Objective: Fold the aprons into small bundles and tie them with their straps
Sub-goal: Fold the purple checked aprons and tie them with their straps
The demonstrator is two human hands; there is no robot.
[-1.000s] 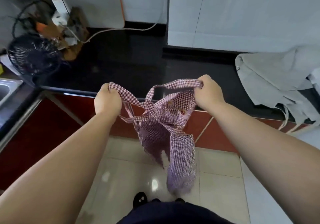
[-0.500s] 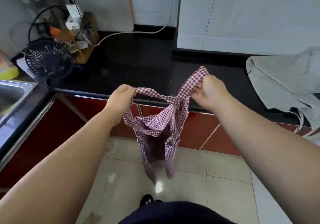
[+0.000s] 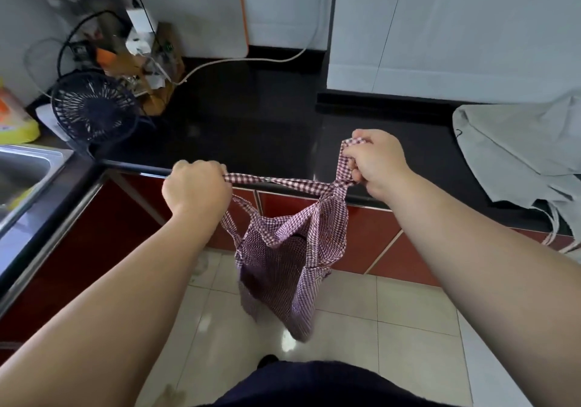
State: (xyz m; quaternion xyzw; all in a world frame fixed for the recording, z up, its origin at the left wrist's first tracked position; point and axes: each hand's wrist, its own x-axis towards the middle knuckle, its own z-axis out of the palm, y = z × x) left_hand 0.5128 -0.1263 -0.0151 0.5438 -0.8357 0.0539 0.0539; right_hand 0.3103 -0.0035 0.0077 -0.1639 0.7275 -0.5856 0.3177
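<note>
A purple-and-white checked apron (image 3: 289, 262) hangs in the air in front of the black counter (image 3: 251, 130), its body drooping toward the floor tiles. My left hand (image 3: 195, 186) grips one end of its strap in a fist. My right hand (image 3: 377, 161) grips the other end of the top edge, fabric bunched between fingers and thumb. The strap (image 3: 276, 182) runs taut and nearly level between the two hands. A grey apron (image 3: 515, 152) lies crumpled on the counter at the far right, its pale straps hanging over the edge.
A small black fan (image 3: 94, 111) stands at the counter's left, beside a cluttered wooden box with plugs and cables (image 3: 151, 58). A steel sink (image 3: 22, 174) is at the far left. A white cutting board (image 3: 201, 14) leans on the wall. Red cabinet fronts (image 3: 371, 243) lie below.
My hands have moved apart, pulling the strap straight and taut. The right hand went right; the apron's body has bunched up higher and hangs shorter than a second ago.
</note>
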